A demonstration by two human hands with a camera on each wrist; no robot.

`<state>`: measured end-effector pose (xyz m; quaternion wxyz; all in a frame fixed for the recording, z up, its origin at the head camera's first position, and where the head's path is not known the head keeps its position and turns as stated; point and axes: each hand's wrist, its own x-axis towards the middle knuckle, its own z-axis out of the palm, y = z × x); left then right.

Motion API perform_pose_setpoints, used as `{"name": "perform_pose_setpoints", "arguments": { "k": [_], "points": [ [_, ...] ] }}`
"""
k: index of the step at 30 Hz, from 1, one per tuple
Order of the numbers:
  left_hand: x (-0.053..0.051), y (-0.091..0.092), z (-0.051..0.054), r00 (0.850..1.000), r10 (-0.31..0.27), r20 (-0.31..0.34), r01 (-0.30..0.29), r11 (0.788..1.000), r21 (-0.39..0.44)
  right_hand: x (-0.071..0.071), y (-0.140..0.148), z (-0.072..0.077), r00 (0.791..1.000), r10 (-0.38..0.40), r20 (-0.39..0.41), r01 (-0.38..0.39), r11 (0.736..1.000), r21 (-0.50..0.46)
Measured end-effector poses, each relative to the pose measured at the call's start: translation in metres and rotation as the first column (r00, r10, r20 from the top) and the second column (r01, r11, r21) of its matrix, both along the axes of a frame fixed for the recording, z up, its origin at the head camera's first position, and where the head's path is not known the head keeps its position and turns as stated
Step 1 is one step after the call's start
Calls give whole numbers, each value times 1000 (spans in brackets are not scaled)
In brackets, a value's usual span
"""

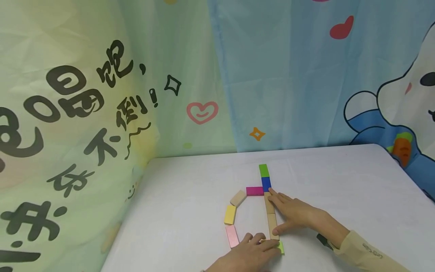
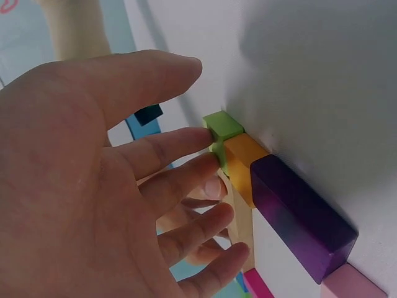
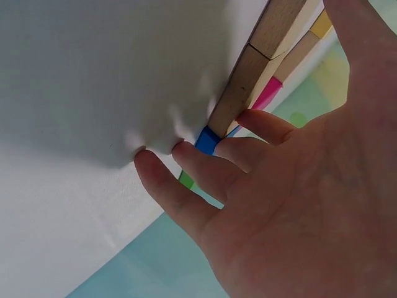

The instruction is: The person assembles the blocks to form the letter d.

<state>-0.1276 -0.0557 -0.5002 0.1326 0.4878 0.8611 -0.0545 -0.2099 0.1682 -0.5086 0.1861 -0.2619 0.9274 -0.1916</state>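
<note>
Coloured and plain wooden blocks lie end to end on a white tabletop, a straight column with a curve on its left. In the head view my left hand covers the curve's lower end. The left wrist view shows its fingertips at the light green block and orange block, with a purple block beside them. My right hand is spread, its fingers along the right side of the plain wooden blocks. Further up the column are a blue block and a green block.
The curve continues through a magenta block, a plain block, a yellow block and a pink block. Behind the white table hangs a printed curtain.
</note>
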Motion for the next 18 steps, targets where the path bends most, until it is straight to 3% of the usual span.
{"name": "perform_pose_setpoints", "arguments": {
  "k": [8, 18],
  "points": [
    [0, 5, 0, 1000, 17, 11, -17, 1000, -10, 1, 0, 3, 1000, 9, -4, -9, 1000, -1],
    [-2, 8, -1, 995, -24, -96, 27, 999, 29, -2, 1, 3, 998, 23, -58, -22, 1000, 10]
  ]
}}
